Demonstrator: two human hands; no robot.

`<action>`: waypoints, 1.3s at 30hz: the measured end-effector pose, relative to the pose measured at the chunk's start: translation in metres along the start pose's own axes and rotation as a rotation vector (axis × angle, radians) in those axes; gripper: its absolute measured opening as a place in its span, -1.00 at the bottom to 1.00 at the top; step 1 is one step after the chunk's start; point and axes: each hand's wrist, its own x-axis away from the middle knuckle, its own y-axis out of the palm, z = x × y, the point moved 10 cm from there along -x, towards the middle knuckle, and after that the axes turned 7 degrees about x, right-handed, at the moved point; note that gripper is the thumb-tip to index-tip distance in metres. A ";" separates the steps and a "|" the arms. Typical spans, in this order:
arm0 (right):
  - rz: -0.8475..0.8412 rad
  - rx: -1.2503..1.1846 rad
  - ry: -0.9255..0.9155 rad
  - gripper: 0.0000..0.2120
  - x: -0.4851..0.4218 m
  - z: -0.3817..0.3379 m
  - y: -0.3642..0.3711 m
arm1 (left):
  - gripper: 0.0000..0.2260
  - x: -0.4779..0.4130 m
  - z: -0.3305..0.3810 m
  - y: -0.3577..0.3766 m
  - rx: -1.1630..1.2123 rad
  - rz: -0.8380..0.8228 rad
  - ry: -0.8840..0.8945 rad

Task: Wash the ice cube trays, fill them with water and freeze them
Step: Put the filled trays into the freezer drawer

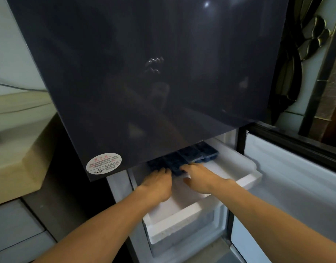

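Trays (pixel 190 155), dark blue, lie side by side at the back of the white freezer drawer (pixel 247 180), half tucked under the dark fridge door (pixel 144 73) above. If they hold water, I'd say keep them flat, slide them slowly and evenly with both hands, and ease the drawer in gently so nothing slops. Both arms reach forward and down into the drawer, palms down. The left hand (pixel 157 182) and right hand (pixel 200 179) lay fairly straight fingers (pixel 188 166) on the trays' near edge, wrapping or pinching nothing that I can see. The right thumb sticks out sideways.
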 end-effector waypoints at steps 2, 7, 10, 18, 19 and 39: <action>-0.014 -0.018 0.014 -0.58 -0.007 0.000 0.003 | -0.55 -0.002 -0.001 0.002 0.011 -0.019 0.018; -0.085 0.070 0.015 -0.43 -0.008 -0.005 0.009 | -0.46 -0.002 -0.003 0.004 0.022 -0.051 0.052; -0.049 0.057 0.039 -0.41 0.004 -0.008 0.000 | -0.46 0.004 -0.003 -0.001 0.064 -0.058 0.063; 0.220 0.022 0.007 -0.74 0.070 -0.057 -0.065 | -0.61 0.090 -0.003 -0.045 0.113 0.164 0.185; 0.253 0.015 -0.017 -0.66 0.079 -0.071 -0.074 | -0.61 0.107 -0.006 -0.053 0.132 0.199 0.200; 0.425 0.182 -0.279 -0.39 -0.011 -0.521 -0.176 | -0.83 0.469 -0.265 -0.214 0.323 1.087 0.027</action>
